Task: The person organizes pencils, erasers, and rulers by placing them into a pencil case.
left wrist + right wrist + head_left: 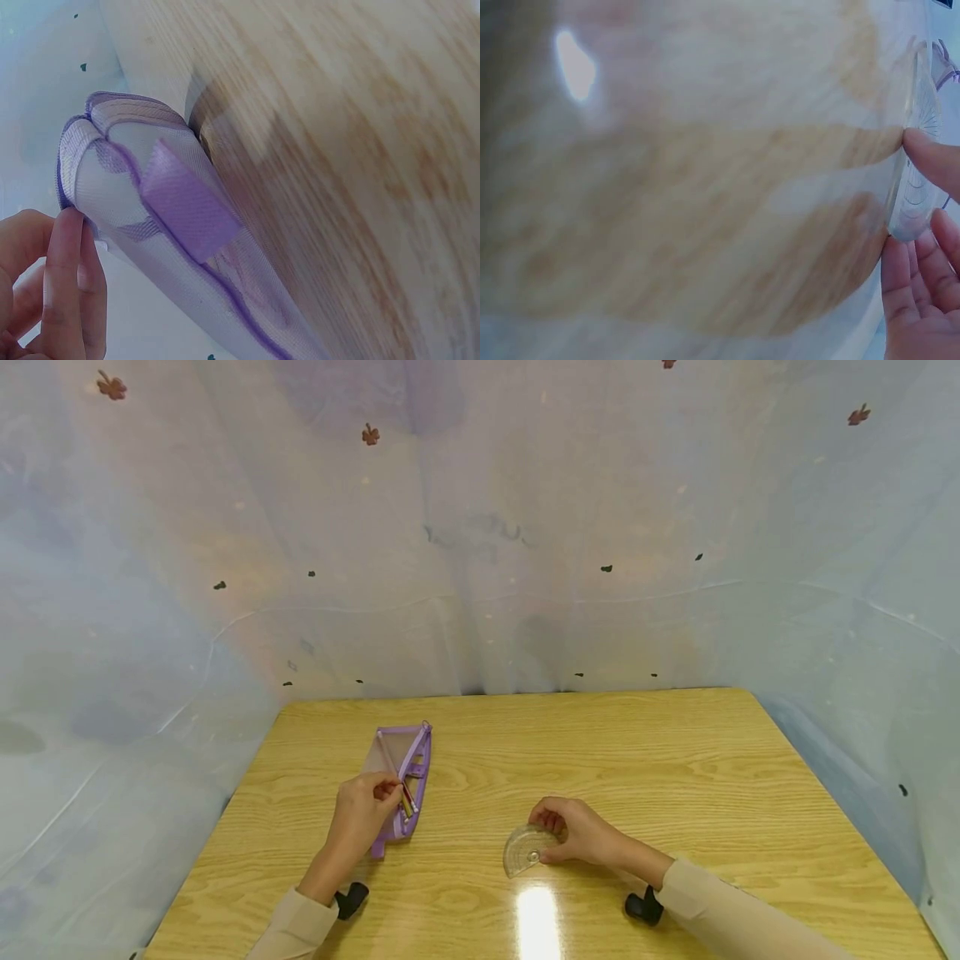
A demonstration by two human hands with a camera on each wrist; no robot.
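Observation:
A purple mesh pencil case (387, 743) lies on the left part of the table, its zipped side open. Several pencils (408, 806) show through the opening. My left hand (360, 810) pinches the edge of the case between thumb and fingers. From the left wrist, the mesh side and a purple fabric tab (191, 206) of the case are visible. In my right hand (581, 835) is a clear half-round protractor (519, 852), gripped by thumb and fingers at its straight side. The right wrist view shows the protractor (915, 187) edge-on, between thumb and fingers.
The wood-grain table (480, 752) reaches back to a pale patterned sheet (480, 527) hanging behind and at both sides. A bright light reflection sits near the front middle. Black wrist devices (643, 907) are worn on both arms.

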